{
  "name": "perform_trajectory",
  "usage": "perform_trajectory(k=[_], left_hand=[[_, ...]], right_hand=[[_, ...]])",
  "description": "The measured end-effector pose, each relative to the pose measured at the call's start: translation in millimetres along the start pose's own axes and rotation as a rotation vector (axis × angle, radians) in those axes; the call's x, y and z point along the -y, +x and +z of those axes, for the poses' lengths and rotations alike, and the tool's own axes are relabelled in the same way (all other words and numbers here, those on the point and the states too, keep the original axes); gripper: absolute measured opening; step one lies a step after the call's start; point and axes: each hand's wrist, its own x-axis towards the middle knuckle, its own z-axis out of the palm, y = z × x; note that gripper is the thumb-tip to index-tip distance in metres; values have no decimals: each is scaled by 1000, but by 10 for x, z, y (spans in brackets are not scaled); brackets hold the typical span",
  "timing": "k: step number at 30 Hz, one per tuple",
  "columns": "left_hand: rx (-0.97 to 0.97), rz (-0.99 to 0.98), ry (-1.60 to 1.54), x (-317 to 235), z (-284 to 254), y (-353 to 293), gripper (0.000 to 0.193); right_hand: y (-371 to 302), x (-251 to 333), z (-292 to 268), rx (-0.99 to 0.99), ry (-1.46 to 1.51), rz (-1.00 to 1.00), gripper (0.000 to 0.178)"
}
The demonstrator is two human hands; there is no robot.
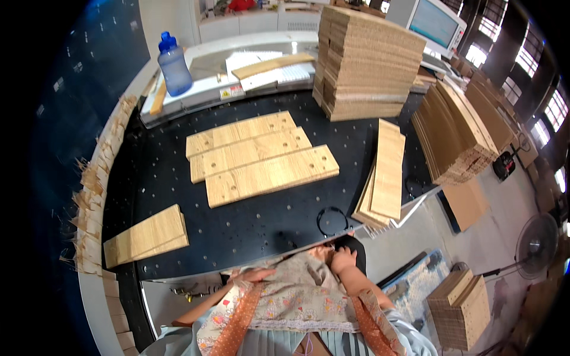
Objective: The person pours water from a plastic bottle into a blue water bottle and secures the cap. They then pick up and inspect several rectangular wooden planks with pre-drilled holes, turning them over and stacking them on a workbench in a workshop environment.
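My left hand (254,275) lies with fingers stretched out over the flowered apron (291,291) in my lap, below the table's front edge. My right hand (344,260) rests at the apron's right side, against something dark, its fingers loosely bent and apart; no held thing shows in either hand. On the black perforated table ahead lie overlapping wood-grain boards (267,175) with drilled holes. A shorter pair of boards (148,234) sits at the left edge. Several narrow boards (387,172) are piled crosswise at the right, nearest my right hand.
A tall stack of particleboard panels (368,65) stands at the back, with another stack (454,133) to its right. A blue bottle (175,68) stands back left. A black cable loop (331,222) lies by the front edge. A fan (536,244) and floor stack (460,308) are right.
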Motion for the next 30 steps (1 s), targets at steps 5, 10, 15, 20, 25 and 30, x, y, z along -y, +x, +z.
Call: perform_trajectory(k=[5,10,15,20,25,30], left_hand=[[67,-3,343,-99,-53,-58,53],[104,88,401,-207,-144,-93,43],[-74,386,246,-186,-8,-114,49],[-293,549,369,-585,169,-271,48],[-372,406,633,-472,127,-285,50],[-250,450,209,-473,165,-129,45]], right_hand=[[-272,-50,-398,-312,615,-219,18],[-973,-191,-1497,-178,915,-593,16],[-1013,-178,-2301,-625,1345,-806,16],[-713,120,-2728,-939,1515,-883,20],[-305,238,-2606,-852,178,-357,41],[-342,925,-2487,-805,235,-585,47]])
